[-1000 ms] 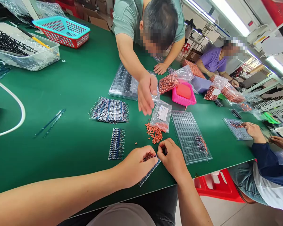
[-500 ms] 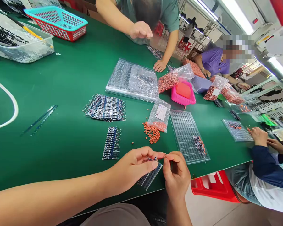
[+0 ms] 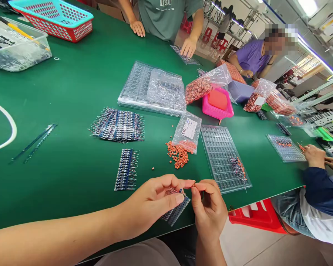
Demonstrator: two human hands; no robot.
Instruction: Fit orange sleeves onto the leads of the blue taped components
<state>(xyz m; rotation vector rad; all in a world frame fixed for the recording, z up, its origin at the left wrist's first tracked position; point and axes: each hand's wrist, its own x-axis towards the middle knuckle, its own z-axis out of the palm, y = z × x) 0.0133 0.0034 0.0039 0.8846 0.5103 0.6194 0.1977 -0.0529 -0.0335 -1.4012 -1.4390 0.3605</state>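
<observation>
My left hand (image 3: 152, 203) is closed around a panel of small blue circuit boards with wire leads (image 3: 178, 212), near the table's front edge. Its index fingertip reaches across to my right hand (image 3: 211, 210). Between the right thumb and index finger is a tiny orange piece (image 3: 193, 185), mostly covered by the fingertips. Just beyond the hands lies a pile of small orange rings (image 3: 180, 157), spilling beside a labelled plastic bag (image 3: 189, 130). A second panel of boards (image 3: 126, 170) rests left of my hands, and a stack of such panels (image 3: 119, 125) sits behind it.
To the right is a clear slotted tray (image 3: 220, 155) holding several wired orange pieces. Stacked clear trays (image 3: 135, 85), a pink basket (image 3: 216, 111) and bags of orange parts (image 3: 198, 90) stand farther back. Co-workers' hands (image 3: 188, 47) work across the table and at the right.
My hands keep nearly the same hold, fingertips together. The view has shifted slightly. The person opposite has straightened up, with one hand now on a panel and the other on the table.
</observation>
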